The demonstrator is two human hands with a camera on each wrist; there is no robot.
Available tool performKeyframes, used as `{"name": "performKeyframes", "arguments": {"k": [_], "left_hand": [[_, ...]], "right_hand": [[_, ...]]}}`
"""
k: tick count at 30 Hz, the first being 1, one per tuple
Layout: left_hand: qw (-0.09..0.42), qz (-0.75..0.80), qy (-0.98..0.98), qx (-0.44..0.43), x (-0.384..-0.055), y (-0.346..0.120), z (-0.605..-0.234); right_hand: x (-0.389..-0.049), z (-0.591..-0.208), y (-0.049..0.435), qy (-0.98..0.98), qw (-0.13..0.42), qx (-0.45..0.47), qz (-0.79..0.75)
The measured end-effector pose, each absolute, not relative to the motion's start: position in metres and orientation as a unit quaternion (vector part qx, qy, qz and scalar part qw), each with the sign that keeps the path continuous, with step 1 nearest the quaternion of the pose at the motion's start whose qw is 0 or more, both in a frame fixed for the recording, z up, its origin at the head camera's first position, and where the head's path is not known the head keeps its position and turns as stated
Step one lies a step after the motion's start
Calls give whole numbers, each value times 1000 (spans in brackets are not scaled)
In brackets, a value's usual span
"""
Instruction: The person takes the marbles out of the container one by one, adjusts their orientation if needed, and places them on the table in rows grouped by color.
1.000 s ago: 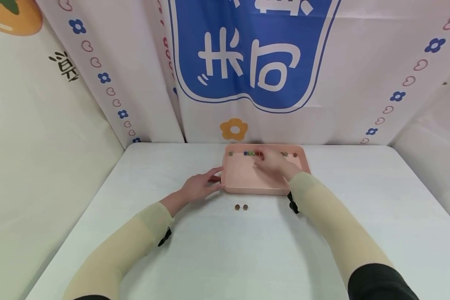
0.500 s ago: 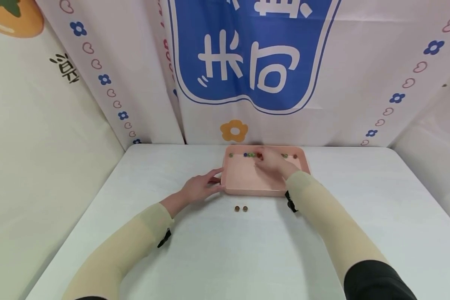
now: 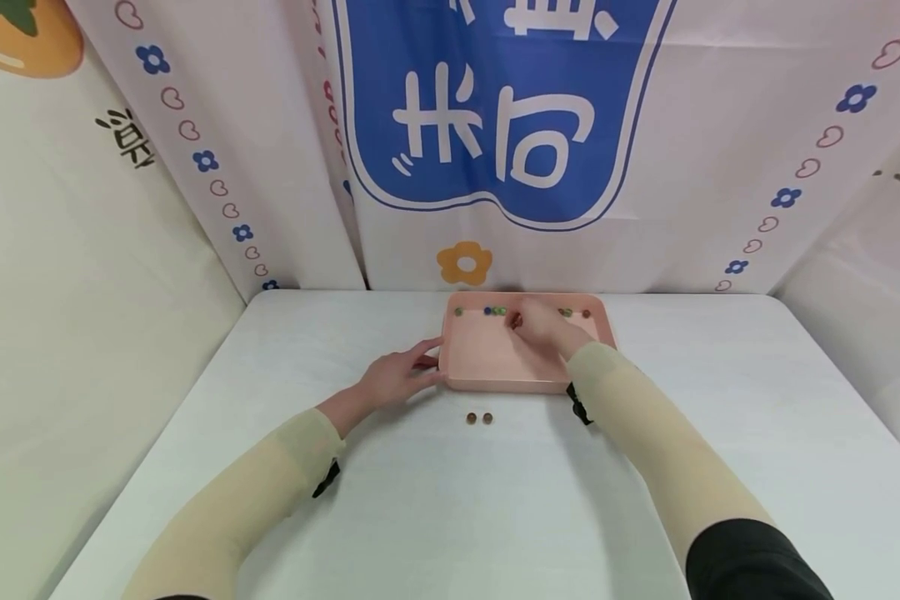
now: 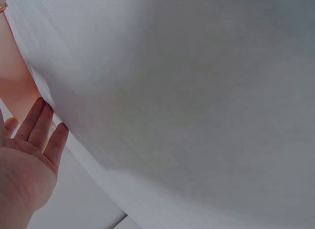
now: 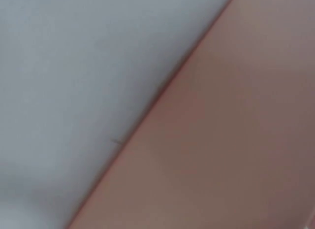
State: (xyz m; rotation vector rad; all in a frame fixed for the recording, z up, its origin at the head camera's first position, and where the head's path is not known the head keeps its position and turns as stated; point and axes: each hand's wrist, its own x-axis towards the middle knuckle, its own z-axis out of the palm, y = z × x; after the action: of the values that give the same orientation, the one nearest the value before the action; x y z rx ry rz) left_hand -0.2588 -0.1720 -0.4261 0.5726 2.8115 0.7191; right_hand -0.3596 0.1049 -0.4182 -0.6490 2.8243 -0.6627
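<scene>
A shallow pink tray (image 3: 495, 358) stands at the back of the white table, with several small marbles in a row along its far side. A green marble (image 3: 459, 312), a blue marble (image 3: 487, 311) and a brown marble (image 3: 587, 314) are among them. My right hand (image 3: 546, 323) reaches into the tray, its curled fingers pinching a reddish-brown marble (image 3: 517, 320); the hand covers part of the row. My left hand (image 3: 393, 375) touches the tray's left edge with extended fingers (image 4: 55, 145). In the right wrist view only the tray (image 5: 211, 140) and table show, blurred.
Two brown marbles, a left one (image 3: 472, 418) and a right one (image 3: 487, 418), lie on the white table (image 3: 435, 517) in front of the tray. A printed curtain (image 3: 667, 242) hangs right behind the tray and table.
The right hand's fingertips have drawn slightly toward me with the reddish-brown marble, away from the row. The left hand stays at the tray's edge. The head view has shifted slightly.
</scene>
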Motion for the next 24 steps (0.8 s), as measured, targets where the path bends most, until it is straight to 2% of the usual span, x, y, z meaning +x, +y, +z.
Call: {"name": "performKeyframes", "arguments": {"k": [16,24], "left_hand": [[95,243,945,197,-258,-171,-425],[97,251,944,189,-258,-171,-426]], "right_hand": [[-346,-399,111,937,124,-211,-251],[-340,-387,110,926,108,-265,-245]]}}
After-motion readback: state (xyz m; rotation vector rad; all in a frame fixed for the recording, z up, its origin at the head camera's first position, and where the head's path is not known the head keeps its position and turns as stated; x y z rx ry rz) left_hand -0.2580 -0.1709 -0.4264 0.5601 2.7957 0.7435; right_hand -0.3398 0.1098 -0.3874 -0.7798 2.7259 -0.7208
